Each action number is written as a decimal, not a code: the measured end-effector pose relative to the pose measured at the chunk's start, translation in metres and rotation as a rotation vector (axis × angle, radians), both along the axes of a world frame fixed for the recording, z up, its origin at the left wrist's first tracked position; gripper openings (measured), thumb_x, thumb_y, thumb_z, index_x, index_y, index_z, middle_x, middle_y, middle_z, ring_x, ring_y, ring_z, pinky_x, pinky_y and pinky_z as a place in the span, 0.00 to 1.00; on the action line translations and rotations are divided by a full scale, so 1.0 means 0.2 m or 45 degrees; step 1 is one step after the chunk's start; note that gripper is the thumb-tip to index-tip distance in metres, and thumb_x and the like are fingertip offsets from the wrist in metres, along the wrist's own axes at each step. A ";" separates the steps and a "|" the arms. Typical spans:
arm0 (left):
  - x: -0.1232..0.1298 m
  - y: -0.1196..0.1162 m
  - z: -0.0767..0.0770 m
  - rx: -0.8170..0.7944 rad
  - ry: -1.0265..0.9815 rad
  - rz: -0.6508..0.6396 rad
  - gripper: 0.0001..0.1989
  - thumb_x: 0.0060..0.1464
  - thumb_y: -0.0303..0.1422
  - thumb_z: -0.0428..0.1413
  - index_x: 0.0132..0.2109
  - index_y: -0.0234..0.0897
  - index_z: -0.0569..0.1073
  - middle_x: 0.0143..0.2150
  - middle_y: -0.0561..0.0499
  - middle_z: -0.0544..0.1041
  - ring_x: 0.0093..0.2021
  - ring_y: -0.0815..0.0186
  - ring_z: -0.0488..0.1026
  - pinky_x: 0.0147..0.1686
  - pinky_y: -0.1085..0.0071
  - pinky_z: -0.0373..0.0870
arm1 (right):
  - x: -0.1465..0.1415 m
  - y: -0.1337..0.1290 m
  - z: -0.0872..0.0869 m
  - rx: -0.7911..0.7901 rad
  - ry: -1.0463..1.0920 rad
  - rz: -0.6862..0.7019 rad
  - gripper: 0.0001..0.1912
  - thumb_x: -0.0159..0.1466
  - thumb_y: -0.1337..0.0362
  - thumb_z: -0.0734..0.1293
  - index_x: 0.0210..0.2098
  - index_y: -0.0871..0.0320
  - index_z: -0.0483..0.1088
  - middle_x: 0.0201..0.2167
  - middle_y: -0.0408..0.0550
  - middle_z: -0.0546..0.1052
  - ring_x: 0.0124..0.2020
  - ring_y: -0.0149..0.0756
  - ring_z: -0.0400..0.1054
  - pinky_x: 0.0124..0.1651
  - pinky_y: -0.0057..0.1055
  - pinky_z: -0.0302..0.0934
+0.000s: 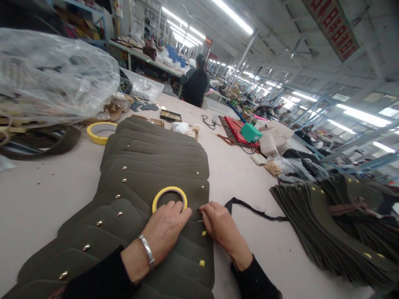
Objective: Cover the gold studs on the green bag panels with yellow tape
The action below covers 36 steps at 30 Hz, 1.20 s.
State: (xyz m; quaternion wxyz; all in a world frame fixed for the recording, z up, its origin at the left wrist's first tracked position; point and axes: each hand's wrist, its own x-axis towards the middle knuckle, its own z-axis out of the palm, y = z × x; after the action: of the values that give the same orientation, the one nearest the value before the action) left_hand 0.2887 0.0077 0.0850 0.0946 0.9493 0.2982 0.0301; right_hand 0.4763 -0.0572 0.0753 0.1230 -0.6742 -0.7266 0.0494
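Observation:
My left hand (166, 226), a silver bracelet at its wrist, grips a roll of yellow tape (170, 189) by its near edge. Under it lies a fanned stack of olive-green panels (137, 195) with rounded ends and gold studs. My right hand (221, 222) is closed at the right edge of the panels, thumb and fingers pinched together; what is between the fingertips is hidden. Just below it, small pieces of yellow tape (202, 263) stick to the panels along that edge.
A second yellow tape roll (101, 133) lies beyond the stack, near a large clear plastic bag (59, 74). At right are bundled olive panels (314, 224) and a black strap (249, 206). A green box (251, 132) sits farther back. A person (195, 85) is beyond the table.

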 end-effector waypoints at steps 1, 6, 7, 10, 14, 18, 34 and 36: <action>0.00 0.00 0.00 0.005 0.001 -0.007 0.13 0.59 0.20 0.44 0.41 0.38 0.70 0.38 0.47 0.72 0.39 0.57 0.70 0.38 0.60 0.71 | -0.01 0.02 0.01 -0.047 0.013 -0.066 0.10 0.66 0.71 0.60 0.36 0.59 0.73 0.32 0.51 0.76 0.35 0.39 0.71 0.41 0.32 0.64; -0.03 0.03 0.06 -0.145 -0.131 -0.004 0.10 0.64 0.27 0.43 0.41 0.38 0.69 0.38 0.48 0.72 0.38 0.59 0.70 0.38 0.62 0.69 | -0.01 0.08 0.05 -0.219 0.232 -0.286 0.08 0.62 0.69 0.64 0.31 0.58 0.75 0.30 0.47 0.79 0.33 0.35 0.72 0.37 0.28 0.60; -0.03 0.04 0.07 -0.199 -0.171 -0.002 0.10 0.64 0.29 0.43 0.41 0.39 0.68 0.38 0.49 0.72 0.38 0.60 0.71 0.38 0.63 0.69 | 0.00 0.08 0.06 -0.249 0.302 -0.304 0.08 0.61 0.69 0.64 0.30 0.58 0.76 0.29 0.46 0.79 0.32 0.34 0.71 0.36 0.27 0.59; -0.05 0.06 0.10 -0.300 -0.255 -0.020 0.09 0.65 0.30 0.43 0.41 0.39 0.67 0.38 0.50 0.72 0.37 0.62 0.71 0.37 0.65 0.69 | 0.03 0.04 0.08 -0.447 0.492 -0.270 0.08 0.58 0.69 0.65 0.28 0.59 0.77 0.24 0.43 0.77 0.27 0.31 0.69 0.29 0.24 0.56; -0.06 0.07 0.07 -0.284 -0.354 -0.070 0.09 0.64 0.29 0.44 0.41 0.40 0.69 0.36 0.52 0.72 0.35 0.63 0.72 0.35 0.67 0.69 | 0.05 -0.02 0.10 -0.685 0.618 -0.126 0.08 0.56 0.70 0.65 0.26 0.60 0.77 0.20 0.41 0.75 0.22 0.29 0.64 0.24 0.24 0.53; -0.05 0.07 0.02 -0.188 -0.554 -0.119 0.09 0.64 0.30 0.46 0.46 0.41 0.70 0.38 0.52 0.76 0.37 0.65 0.75 0.38 0.70 0.72 | 0.00 -0.04 0.12 -0.070 0.731 -0.169 0.09 0.62 0.68 0.64 0.36 0.58 0.77 0.30 0.44 0.78 0.29 0.32 0.69 0.32 0.26 0.60; -0.05 0.04 0.00 -0.211 -0.591 -0.126 0.09 0.64 0.28 0.45 0.47 0.40 0.67 0.39 0.52 0.77 0.38 0.65 0.76 0.38 0.70 0.73 | -0.16 -0.02 0.04 0.562 0.393 0.200 0.06 0.65 0.73 0.60 0.34 0.58 0.67 0.29 0.48 0.74 0.32 0.36 0.68 0.36 0.32 0.62; -0.05 0.04 0.01 -0.194 -0.564 -0.118 0.09 0.63 0.28 0.44 0.44 0.40 0.68 0.37 0.52 0.75 0.37 0.65 0.75 0.37 0.71 0.72 | -0.15 -0.02 0.03 0.576 0.333 0.191 0.07 0.65 0.72 0.59 0.33 0.58 0.67 0.29 0.48 0.73 0.31 0.36 0.67 0.36 0.32 0.62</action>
State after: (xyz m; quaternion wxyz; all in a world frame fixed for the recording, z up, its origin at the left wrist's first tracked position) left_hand 0.2797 0.0151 0.0865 0.2303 0.9224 0.2277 0.2105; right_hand 0.4453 -0.0622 0.0819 0.3592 -0.5618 -0.7450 -0.0185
